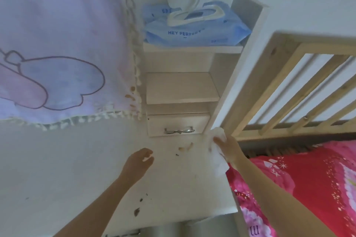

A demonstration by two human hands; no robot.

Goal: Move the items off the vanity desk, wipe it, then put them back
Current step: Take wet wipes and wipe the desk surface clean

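At counter (81, 169) right edge, right hand (228, 147) grip is closed on a white wet wipe (218, 161). Left hand (137, 162) grip, leftward, pinches a small white scrap (146, 158); crumbs (185, 146) lie between.

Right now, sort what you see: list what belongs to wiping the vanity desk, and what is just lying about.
For the job: vanity desk top; white wipe in the right hand; left hand; wipes pack; dark smudges; crumbs.

Lying about: cartoon cloth; red bedding; wooden bed rail.
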